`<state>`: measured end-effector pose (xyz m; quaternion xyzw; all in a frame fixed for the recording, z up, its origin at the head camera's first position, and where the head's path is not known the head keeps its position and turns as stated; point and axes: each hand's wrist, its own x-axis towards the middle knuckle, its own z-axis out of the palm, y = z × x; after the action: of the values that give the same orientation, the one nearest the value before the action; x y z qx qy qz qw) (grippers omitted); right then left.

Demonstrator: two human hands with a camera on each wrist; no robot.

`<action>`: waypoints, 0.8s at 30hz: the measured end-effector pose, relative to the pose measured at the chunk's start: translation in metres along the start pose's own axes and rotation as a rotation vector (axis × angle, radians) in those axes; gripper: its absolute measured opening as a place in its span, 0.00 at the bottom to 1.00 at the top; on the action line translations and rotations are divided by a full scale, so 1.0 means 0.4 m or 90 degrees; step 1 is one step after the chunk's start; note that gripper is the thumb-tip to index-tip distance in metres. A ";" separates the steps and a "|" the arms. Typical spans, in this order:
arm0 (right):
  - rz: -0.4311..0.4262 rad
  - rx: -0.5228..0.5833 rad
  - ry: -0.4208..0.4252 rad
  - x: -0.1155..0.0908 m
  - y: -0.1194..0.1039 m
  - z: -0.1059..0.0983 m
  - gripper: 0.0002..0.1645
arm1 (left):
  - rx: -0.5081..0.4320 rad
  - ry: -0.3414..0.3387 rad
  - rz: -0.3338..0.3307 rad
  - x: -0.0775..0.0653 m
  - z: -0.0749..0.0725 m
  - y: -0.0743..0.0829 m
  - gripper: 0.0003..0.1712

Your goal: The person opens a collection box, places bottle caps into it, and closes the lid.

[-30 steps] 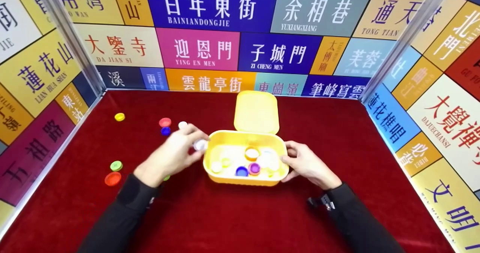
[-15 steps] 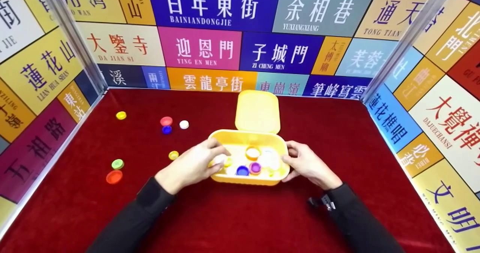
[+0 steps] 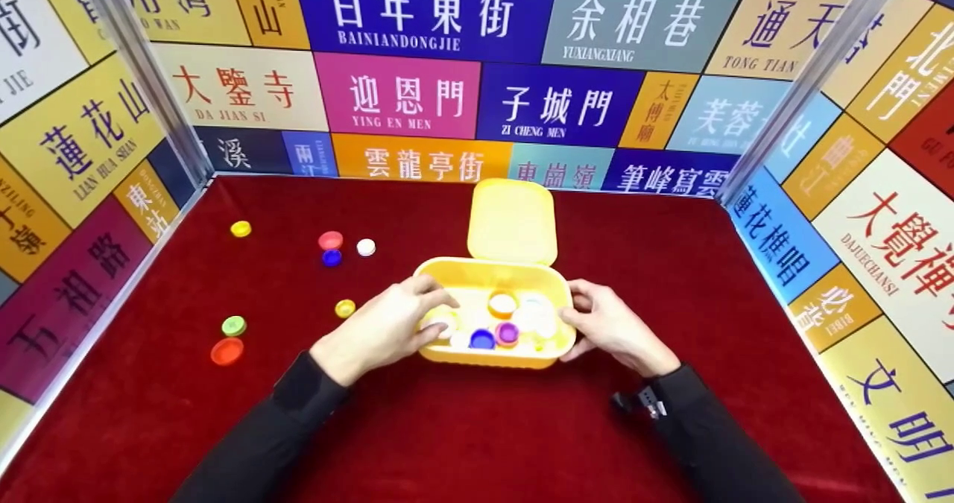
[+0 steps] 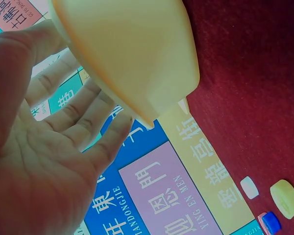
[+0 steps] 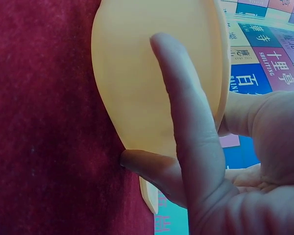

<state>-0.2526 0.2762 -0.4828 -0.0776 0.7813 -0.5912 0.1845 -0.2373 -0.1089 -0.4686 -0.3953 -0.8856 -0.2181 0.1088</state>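
Note:
An uncovered yellow plastic box point(image 3: 492, 360) sits mid-table, holding several bottle caps, among them a blue cap point(image 3: 482, 339), a purple cap point(image 3: 507, 333) and an orange-rimmed cap point(image 3: 502, 305). My left hand point(image 3: 387, 323) reaches over its left end, fingers parted above a white cap point(image 3: 446, 324) lying inside. In the left wrist view the fingers are relaxed beyond the box rim; the fingertips are partly hidden by the wall. My right hand point(image 3: 615, 324) grips the right end. In the right wrist view its thumb goes over the rim and fingers point(image 5: 193, 117) press the outer wall.
Behind the box lies its yellow lid point(image 3: 513, 220). To the left are loose caps: yellow point(image 3: 241, 229), pink-red point(image 3: 331, 241), blue point(image 3: 332, 258), white point(image 3: 366, 247), another yellow point(image 3: 345, 308), green point(image 3: 234, 326) and orange-red point(image 3: 227, 351). Printed panels wall in the red table point(image 3: 477, 436).
My left hand has moved right, bringing a white cap from beside the box to inside it, and has let it go there. The right hand keeps its hold on the box.

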 end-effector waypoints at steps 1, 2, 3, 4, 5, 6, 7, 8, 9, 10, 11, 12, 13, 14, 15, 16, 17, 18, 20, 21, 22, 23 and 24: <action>0.000 -0.001 0.000 0.000 0.000 0.000 0.30 | 0.001 0.002 0.000 0.000 0.000 -0.001 0.17; 0.000 -0.002 0.000 0.000 -0.001 0.000 0.30 | 0.002 0.002 0.000 0.001 -0.001 -0.001 0.17; 0.000 -0.002 0.001 0.000 -0.001 -0.001 0.30 | 0.003 0.002 -0.001 0.002 -0.002 -0.001 0.17; -0.001 -0.003 0.001 0.000 -0.001 -0.001 0.30 | 0.005 0.002 -0.003 0.002 -0.003 -0.001 0.17; -0.001 -0.004 0.002 0.000 -0.001 -0.001 0.30 | 0.007 0.001 -0.007 0.003 -0.003 -0.001 0.18; -0.001 -0.005 0.002 0.000 -0.001 -0.001 0.30 | 0.007 -0.001 -0.011 0.003 -0.004 -0.002 0.18; -0.003 -0.005 0.002 0.000 -0.002 -0.001 0.30 | 0.009 -0.002 -0.016 0.003 -0.006 -0.002 0.19; -0.004 -0.005 0.001 0.000 -0.002 -0.001 0.30 | 0.009 -0.003 -0.020 0.003 -0.007 -0.002 0.19; -0.004 -0.005 0.001 0.000 -0.002 -0.001 0.30 | 0.006 -0.005 -0.026 0.003 -0.010 -0.002 0.20; -0.003 -0.006 0.001 -0.001 -0.002 -0.001 0.30 | 0.004 -0.007 -0.031 0.002 -0.012 -0.003 0.20; -0.002 -0.006 0.001 -0.001 -0.002 0.000 0.30 | 0.000 -0.008 -0.037 0.002 -0.015 -0.003 0.21; -0.003 -0.006 0.001 -0.001 -0.002 0.000 0.30 | -0.002 -0.008 -0.040 0.002 -0.018 -0.004 0.21; -0.003 -0.006 0.001 -0.001 -0.002 0.001 0.30 | -0.005 -0.005 -0.042 0.002 -0.021 -0.005 0.21; -0.003 -0.007 0.002 -0.001 -0.002 0.001 0.30 | -0.006 -0.002 -0.044 0.002 -0.023 -0.007 0.22; -0.003 -0.006 0.002 -0.001 -0.003 0.002 0.30 | -0.006 0.001 -0.045 0.001 -0.025 -0.009 0.21; -0.004 -0.005 0.001 -0.001 -0.003 0.002 0.30 | -0.003 0.006 -0.043 0.002 -0.026 -0.010 0.21; -0.005 -0.004 0.000 -0.001 -0.003 0.002 0.30 | -0.002 0.010 -0.042 0.003 -0.027 -0.012 0.21; -0.005 -0.003 0.000 -0.001 -0.003 0.001 0.30 | -0.001 0.014 -0.040 0.003 -0.027 -0.015 0.21; -0.004 -0.002 -0.001 -0.002 -0.003 0.001 0.30 | 0.003 0.021 -0.037 0.004 -0.028 -0.021 0.21; -0.004 -0.002 -0.001 -0.002 -0.003 0.001 0.30 | 0.005 0.025 -0.036 0.004 -0.029 -0.025 0.21; -0.005 -0.002 -0.001 -0.002 -0.003 0.001 0.31 | 0.006 0.028 -0.037 0.003 -0.030 -0.029 0.20; -0.005 -0.002 -0.002 -0.001 -0.003 0.001 0.31 | 0.006 0.032 -0.040 0.003 -0.031 -0.033 0.20; -0.005 -0.001 -0.002 -0.001 -0.003 0.001 0.31 | 0.005 0.035 -0.043 0.002 -0.033 -0.038 0.20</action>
<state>-0.2521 0.2758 -0.4817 -0.0819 0.7813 -0.5909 0.1834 -0.2490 -0.1234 -0.4612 -0.3583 -0.8961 -0.2287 0.1274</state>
